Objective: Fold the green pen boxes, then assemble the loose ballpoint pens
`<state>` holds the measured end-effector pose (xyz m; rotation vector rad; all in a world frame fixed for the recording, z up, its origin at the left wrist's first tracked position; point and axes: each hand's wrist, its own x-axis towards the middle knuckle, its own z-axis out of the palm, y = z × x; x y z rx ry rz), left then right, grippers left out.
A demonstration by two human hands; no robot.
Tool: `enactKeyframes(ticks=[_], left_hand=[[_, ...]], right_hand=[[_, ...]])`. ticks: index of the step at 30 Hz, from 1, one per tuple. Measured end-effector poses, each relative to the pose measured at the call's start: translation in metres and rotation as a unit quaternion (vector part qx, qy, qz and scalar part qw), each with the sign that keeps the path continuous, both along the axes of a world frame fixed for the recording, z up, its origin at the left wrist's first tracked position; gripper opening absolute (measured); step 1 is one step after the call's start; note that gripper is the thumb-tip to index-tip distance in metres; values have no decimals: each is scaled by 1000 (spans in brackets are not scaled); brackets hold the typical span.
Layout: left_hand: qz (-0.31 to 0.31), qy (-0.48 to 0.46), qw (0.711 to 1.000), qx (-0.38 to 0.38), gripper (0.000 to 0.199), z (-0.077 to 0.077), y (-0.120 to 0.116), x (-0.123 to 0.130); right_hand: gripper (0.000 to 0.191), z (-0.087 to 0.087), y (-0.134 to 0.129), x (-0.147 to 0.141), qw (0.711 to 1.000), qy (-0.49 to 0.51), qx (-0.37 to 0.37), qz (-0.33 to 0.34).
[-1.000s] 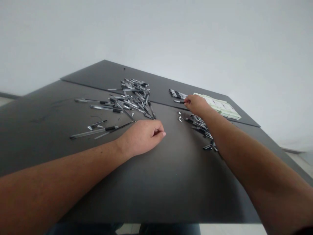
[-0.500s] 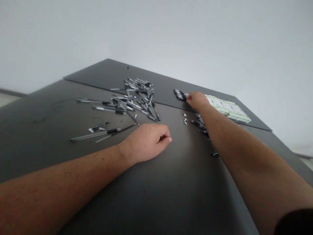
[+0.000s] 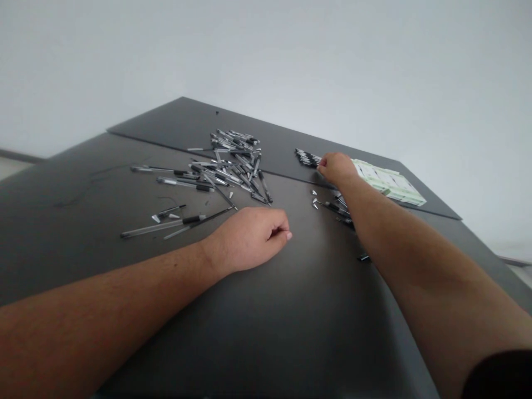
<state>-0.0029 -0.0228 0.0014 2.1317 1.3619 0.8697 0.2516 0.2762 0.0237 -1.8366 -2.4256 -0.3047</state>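
Observation:
My left hand [image 3: 253, 235] rests closed on the dark table, thumb and forefinger pressed together; whatever may be between them is too small to name. Beyond it lies a loose heap of clear and black pens [image 3: 236, 166]. My right hand [image 3: 336, 166] reaches to the back right, its fingers closed at the right end of a row of black pens [image 3: 306, 158]. What those fingertips grip is hidden. More pens and parts [image 3: 337, 208] lie partly under my right forearm.
Pale green and white boxes [image 3: 390, 180] lie to the right of my right hand. Small silver tips [image 3: 315, 203] are scattered mid-table. Single pens [image 3: 152, 228] and dark ink marks are at the left. A seam crosses the grey table [image 3: 266, 332], with a white wall behind.
The whole view has shifted very slightly. Both hands keep nearly the same pose and place, and the pens look unmoved.

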Motion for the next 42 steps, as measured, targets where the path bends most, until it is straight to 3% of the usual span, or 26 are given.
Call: enactKeyframes(ticks=[6,11,14,19,28,42], left_hand=[[-4,5,1000,5,14,2,1,1],[4,16,1000,10,13,2,1,1],[8,26,1000,5,12,1,1,2],[20,37,999,-4,12,1,1,3],[19,46,999,-18,13,3,2,5],[-3,61,998,-9,12,3,1,10]], right_hand=[[31,20,-65,20,998,30,11,58],[28,27,-134,67,994,70,10,86],[27,23,-156,93,995,78,4,66],[32,5,-152,108,996,48,8,72],[34,-20,-137,94,994,10,-22,102],[28,-25,-145,91,990,60,51,118]])
